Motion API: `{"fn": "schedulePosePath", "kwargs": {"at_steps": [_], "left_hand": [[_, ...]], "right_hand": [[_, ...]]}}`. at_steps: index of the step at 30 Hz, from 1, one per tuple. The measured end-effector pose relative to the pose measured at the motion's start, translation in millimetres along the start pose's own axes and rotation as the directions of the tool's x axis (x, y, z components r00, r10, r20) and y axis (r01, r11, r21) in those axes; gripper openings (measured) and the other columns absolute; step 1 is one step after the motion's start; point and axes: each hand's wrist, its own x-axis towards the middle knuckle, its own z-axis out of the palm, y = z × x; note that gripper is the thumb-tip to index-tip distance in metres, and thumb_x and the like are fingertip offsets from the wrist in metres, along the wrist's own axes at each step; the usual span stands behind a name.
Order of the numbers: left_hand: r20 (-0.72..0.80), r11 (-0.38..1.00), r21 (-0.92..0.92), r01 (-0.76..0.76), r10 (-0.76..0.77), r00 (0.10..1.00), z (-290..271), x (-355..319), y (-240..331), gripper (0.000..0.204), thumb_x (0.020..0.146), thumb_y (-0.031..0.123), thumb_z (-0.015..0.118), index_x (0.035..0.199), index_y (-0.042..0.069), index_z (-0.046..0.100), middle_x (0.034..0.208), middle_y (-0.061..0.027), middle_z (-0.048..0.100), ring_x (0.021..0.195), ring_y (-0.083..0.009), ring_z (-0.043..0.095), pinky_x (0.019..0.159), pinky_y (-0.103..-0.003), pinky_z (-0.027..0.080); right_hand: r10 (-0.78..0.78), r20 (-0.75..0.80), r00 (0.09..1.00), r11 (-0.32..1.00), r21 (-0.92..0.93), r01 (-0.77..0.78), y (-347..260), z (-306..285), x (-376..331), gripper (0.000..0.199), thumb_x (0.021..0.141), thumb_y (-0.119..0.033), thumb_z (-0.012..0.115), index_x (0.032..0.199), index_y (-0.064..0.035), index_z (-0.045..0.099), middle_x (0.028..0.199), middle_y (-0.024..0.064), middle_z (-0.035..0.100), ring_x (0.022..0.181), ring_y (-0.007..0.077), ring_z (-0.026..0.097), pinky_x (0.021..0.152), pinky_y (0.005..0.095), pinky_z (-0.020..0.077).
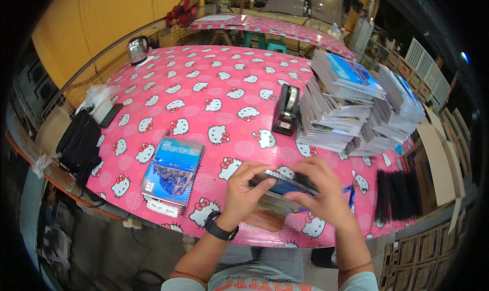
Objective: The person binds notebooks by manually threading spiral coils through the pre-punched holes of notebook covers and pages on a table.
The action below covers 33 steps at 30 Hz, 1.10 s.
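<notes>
Between both hands a spiral notebook (283,190) is tilted up on edge above the near side of the table, its dark coil running along the upper edge. My left hand (248,187), a black watch on its wrist, pinches the notebook's left end with thumb and fingers. At the other end my right hand (322,190) grips it, fingers bent over the coil. Most of the cover is hidden by the hands. Beneath lies a brown flat piece (266,219). Left of the hands, spiral notebooks with blue cover (173,169) rest in a small pile, a white strip (162,208) at their near edge.
Tall stacks of unbound booklets (333,105) stand at the right, beside a black tape dispenser (287,107). Black plastic coils (396,195) lie near an open cardboard box (433,161). A blue pen (352,196) is near my right hand. A black bag (79,144), phone (111,115) and kettle (137,50) sit left.
</notes>
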Motion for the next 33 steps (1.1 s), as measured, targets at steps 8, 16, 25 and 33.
{"fn": "schedulePosePath", "kwargs": {"at_steps": [8, 16, 25, 33], "left_hand": [[0.034, 0.950, -0.308, 0.039, -0.030, 0.999, 9.1, 1.0, 7.8, 0.015, 0.083, 0.001, 0.063, 0.098, -0.001, 0.060, 0.096, -0.0053, 0.057, 0.090, -0.0118, 0.056, 0.080, -0.025, 0.045], [-0.011, 0.988, -0.089, -0.127, 0.126, 0.992, 11.6, -8.6, 3.5, 0.011, 0.084, 0.000, 0.061, 0.095, 0.000, 0.060, 0.096, -0.0070, 0.057, 0.088, -0.0138, 0.055, 0.080, -0.026, 0.044], [-0.006, 0.998, -0.047, -0.046, 0.046, 0.999, 21.2, -6.2, 11.3, 0.017, 0.090, 0.015, 0.058, 0.099, 0.001, 0.058, 0.097, -0.0057, 0.058, 0.089, -0.0127, 0.055, 0.080, -0.027, 0.044], [-0.523, 0.953, 0.301, -0.024, 0.186, 0.832, -74.8, 17.7, 14.8, 0.024, 0.096, 0.027, 0.048, 0.083, 0.009, 0.057, 0.069, 0.0061, 0.047, 0.063, -0.0056, 0.045, 0.054, -0.026, 0.038]], "right_hand": [[-0.059, -0.042, 0.997, 0.998, 0.014, 0.060, 6.8, 18.2, -4.4, 0.028, 0.074, -0.004, 0.068, 0.100, -0.0024, 0.058, 0.083, 0.0121, 0.056, 0.075, 0.0280, 0.056, 0.063, 0.0346, 0.0457], [-0.001, -0.032, 0.999, 1.000, -0.007, 0.001, -5.6, 26.0, 2.7, 0.027, 0.072, -0.015, 0.073, 0.086, -0.0023, 0.055, 0.079, 0.0100, 0.050, 0.067, 0.0246, 0.053, 0.060, 0.0329, 0.0436], [-0.028, -0.079, 0.996, 0.992, -0.123, 0.018, -3.2, 30.5, 1.5, 0.017, 0.078, -0.013, 0.067, 0.083, -0.0009, 0.056, 0.075, 0.0131, 0.051, 0.068, 0.0295, 0.053, 0.060, 0.0363, 0.0426], [-0.013, -0.221, 0.975, 0.982, -0.186, -0.029, -7.4, -12.6, -7.7, 0.056, 0.078, -0.023, 0.067, 0.124, 0.0009, 0.046, 0.123, 0.0193, 0.047, 0.112, 0.0333, 0.047, 0.095, 0.0382, 0.0363]]}}
